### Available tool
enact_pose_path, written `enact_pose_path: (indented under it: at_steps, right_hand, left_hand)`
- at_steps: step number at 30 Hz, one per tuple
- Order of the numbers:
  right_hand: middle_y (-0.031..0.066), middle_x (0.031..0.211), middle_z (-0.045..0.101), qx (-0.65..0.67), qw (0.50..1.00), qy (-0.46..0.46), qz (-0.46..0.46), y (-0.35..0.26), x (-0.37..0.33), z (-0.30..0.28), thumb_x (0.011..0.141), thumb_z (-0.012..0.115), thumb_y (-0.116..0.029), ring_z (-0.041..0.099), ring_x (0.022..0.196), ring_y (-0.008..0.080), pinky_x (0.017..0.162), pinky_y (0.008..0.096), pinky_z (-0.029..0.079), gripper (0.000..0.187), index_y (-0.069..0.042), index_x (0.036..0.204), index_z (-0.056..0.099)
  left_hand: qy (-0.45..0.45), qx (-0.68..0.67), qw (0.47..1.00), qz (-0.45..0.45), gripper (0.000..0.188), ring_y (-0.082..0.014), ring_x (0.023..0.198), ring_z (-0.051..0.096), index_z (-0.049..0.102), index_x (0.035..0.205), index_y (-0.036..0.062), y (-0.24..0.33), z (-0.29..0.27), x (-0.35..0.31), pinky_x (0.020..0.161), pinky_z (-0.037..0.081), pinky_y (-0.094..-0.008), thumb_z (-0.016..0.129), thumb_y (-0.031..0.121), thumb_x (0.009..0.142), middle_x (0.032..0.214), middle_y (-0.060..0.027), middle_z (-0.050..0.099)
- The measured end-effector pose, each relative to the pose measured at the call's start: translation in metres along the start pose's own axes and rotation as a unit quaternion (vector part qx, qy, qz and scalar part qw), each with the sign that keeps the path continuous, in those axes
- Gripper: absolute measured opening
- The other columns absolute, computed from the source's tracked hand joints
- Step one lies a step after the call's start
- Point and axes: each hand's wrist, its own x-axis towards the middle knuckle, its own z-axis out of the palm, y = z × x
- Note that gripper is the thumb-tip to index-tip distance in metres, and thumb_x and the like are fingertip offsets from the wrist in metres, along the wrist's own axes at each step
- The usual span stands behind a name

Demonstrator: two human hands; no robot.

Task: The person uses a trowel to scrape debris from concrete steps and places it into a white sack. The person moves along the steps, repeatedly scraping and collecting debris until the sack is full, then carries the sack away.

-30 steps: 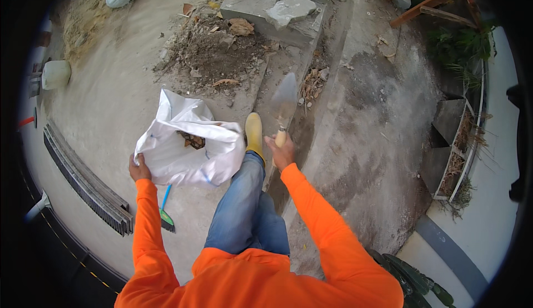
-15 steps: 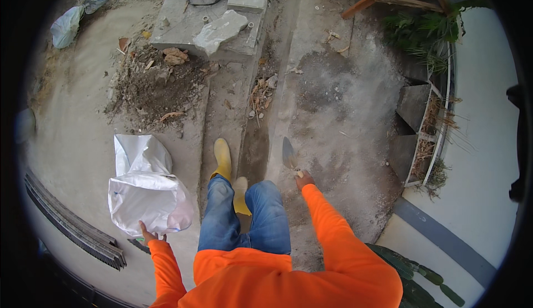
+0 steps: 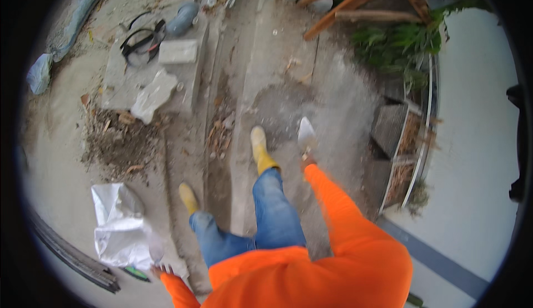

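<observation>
My right hand point(image 3: 307, 162) is closed around the handle of a trowel point(image 3: 306, 134), its pale pointed blade aimed forward over the grey ground. At the lower left a white sack point(image 3: 118, 224) rests crumpled on the ground. My left hand point(image 3: 161, 271) is at the sack's near right corner, with its fingers on the edge; they are somewhat blurred by motion. Beyond the sack lies a heap of dark soil and rubble point(image 3: 123, 144).
A concrete slab point(image 3: 119, 77) carries a pale block point(image 3: 177, 51), a broken flat piece point(image 3: 154, 94), black straps point(image 3: 143, 46) and a grey-blue rounded thing point(image 3: 183, 19). A shallow channel point(image 3: 217, 191) runs between my yellow boots. Planters point(image 3: 388, 127) and wooden beams point(image 3: 347, 11) stand on the right.
My legs have moved apart, the right boot stepping forward and right. The trowel has swung forward, its blade now looking lighter. The sack's mouth has sagged. The whole view has shifted.
</observation>
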Motion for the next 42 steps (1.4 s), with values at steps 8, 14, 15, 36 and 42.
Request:
enact_pose_path:
  at_steps: [8,14,15,36,42]
  right_hand:
    - [0.0213,0.126,0.068,-0.022,0.994,-0.11,0.015,-0.047,0.161,-0.1,0.089,0.071,-0.038,0.064,0.117,0.0443,0.1,0.0478,0.052,0.061,-0.014,0.141,0.05]
    - [0.0273,0.124,0.067,-0.009,0.997,-0.033,0.063,-0.054,0.268,-0.135,0.091,0.069,-0.035,0.066,0.114,0.0443,0.097,0.049,0.053,0.072,-0.014,0.15,0.035]
    - [0.0274,0.124,0.067,0.005,0.999,-0.011,0.053,-0.061,0.296,-0.123,0.091,0.07,-0.035,0.066,0.114,0.0437,0.096,0.0498,0.054,0.075,-0.014,0.152,0.032]
    - [0.0213,0.131,0.06,0.284,0.957,-0.008,0.055,-0.277,0.469,0.093,0.097,0.069,-0.031,0.064,0.112,0.038,0.094,0.0506,0.054,0.059,-0.004,0.141,0.041]
    - [0.0207,0.121,0.063,0.2,0.958,-0.189,0.079,-0.239,0.513,0.108,0.097,0.065,-0.024,0.063,0.11,0.0339,0.087,0.0541,0.053,0.054,-0.004,0.141,0.042]
  left_hand:
    - [-0.12,0.199,0.96,-0.154,0.054,-0.0354,0.121,0.057,0.045,0.149,0.029,-0.237,0.094,-0.269,0.079,0.051,-0.054,0.058,0.039,0.097,0.142,-0.0071,0.054]
    - [-0.311,0.217,0.925,0.005,0.058,-0.0301,0.122,0.059,0.044,0.154,0.0191,-0.226,0.238,-0.441,0.093,0.049,-0.0478,0.056,0.041,0.101,0.138,-0.0137,0.059]
    - [-0.299,0.205,0.932,0.008,0.058,-0.0298,0.122,0.06,0.044,0.154,0.0172,-0.218,0.25,-0.456,0.095,0.048,-0.0466,0.056,0.041,0.102,0.137,-0.0138,0.059]
    - [0.016,0.129,0.984,-0.122,0.054,-0.035,0.127,0.056,0.048,0.15,0.0019,-0.258,0.44,-0.696,0.107,0.048,-0.0435,0.058,0.029,0.105,0.142,-0.0212,0.056]
    - [-0.08,0.129,0.988,-0.024,0.051,-0.0334,0.124,0.059,0.047,0.15,0.0028,-0.277,0.457,-0.72,0.101,0.051,-0.0432,0.058,0.022,0.104,0.139,-0.0218,0.058]
